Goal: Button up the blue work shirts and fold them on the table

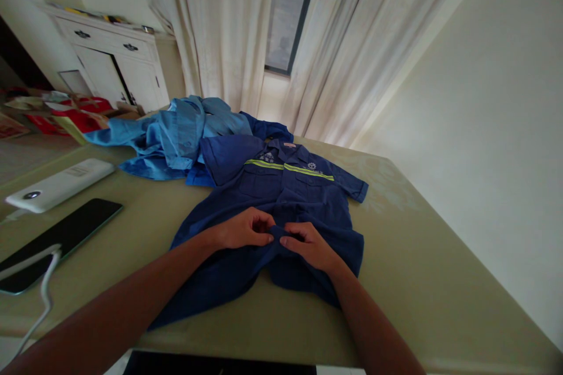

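A dark blue work shirt with a yellow-green stripe across the chest lies flat, front up, on a pale green table. My left hand and my right hand meet at the shirt's front placket, low on the garment. Both pinch the fabric there, fingers curled and thumbs pressed against it. A small fold of cloth stands up between the two hands.
A heap of lighter blue shirts lies behind the dark one. A white power bank and a black phone with a white cable lie at the left. White cabinet, red boxes and curtains stand beyond.
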The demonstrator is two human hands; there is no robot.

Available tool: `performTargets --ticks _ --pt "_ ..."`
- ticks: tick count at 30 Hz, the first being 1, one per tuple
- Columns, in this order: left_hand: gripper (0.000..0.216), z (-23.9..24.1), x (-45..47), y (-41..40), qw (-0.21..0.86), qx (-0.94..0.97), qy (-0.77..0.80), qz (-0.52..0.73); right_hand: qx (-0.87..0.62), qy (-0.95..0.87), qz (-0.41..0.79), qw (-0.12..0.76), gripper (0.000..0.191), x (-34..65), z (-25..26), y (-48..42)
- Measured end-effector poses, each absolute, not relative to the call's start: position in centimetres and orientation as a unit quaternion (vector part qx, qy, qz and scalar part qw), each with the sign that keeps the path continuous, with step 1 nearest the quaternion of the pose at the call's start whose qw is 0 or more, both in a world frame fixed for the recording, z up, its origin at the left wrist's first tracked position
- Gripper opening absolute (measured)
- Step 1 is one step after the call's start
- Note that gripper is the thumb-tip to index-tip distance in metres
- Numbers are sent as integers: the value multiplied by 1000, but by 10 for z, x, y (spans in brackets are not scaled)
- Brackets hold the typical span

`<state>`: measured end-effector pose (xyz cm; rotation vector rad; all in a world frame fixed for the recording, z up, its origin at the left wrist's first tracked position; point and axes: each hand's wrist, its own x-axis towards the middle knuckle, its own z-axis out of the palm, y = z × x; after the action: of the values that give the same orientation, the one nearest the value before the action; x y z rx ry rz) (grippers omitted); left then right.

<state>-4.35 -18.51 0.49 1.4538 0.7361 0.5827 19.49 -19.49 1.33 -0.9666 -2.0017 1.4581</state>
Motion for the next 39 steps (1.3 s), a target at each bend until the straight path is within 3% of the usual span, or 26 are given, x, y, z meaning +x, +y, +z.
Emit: performTargets --ticks 8,17,25,39 --pt "29 0 -44 -187 676 640 273 243 -297 -732 578 205 38 196 17 -194" --pt "23 1 -47 -187 596 699 299 259 -305 -725 594 168 44 197 19 -192" --pt "30 5 -47 -187 661 652 270 254 -311 -704 618 161 47 197 19 -193" --pt "38 1 -45 -184 648 662 313 212 -311 -795 472 221 44 201 28 -193"
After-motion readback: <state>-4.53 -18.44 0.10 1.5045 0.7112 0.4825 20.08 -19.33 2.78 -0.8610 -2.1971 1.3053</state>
